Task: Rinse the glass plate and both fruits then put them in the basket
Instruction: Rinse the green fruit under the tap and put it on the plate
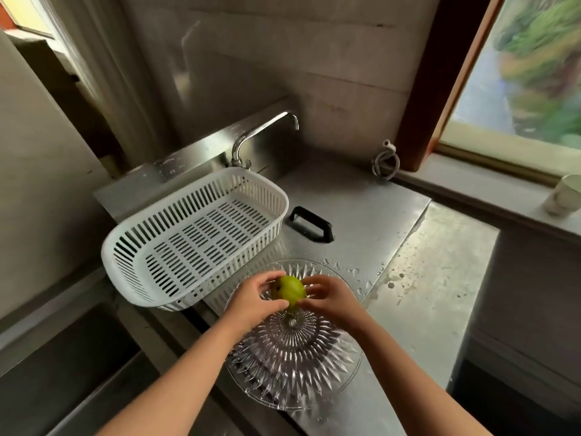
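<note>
Left hand: fingers curled round the left side of the green fruit, thumb underneath. Right hand: fingertips pinch the fruit's right end. So both hands grip the one fruit, held just above the glass plate. Can't tell if the fruit touches the glass. Only one fruit in view.

Glass plate: clear, cut-glass ribbing radiating from a centre knob, lies on the steel counter at the near edge, partly over the sink side. Water drops on the counter just right of the plate rim.

White slotted basket: just left of and behind the plate, tilted, sitting over the sink edge, nothing in it. Faucet behind the basket, spout pointing right. Black handle lies on the counter right of the basket. Cup on the window ledge, far right.
</note>
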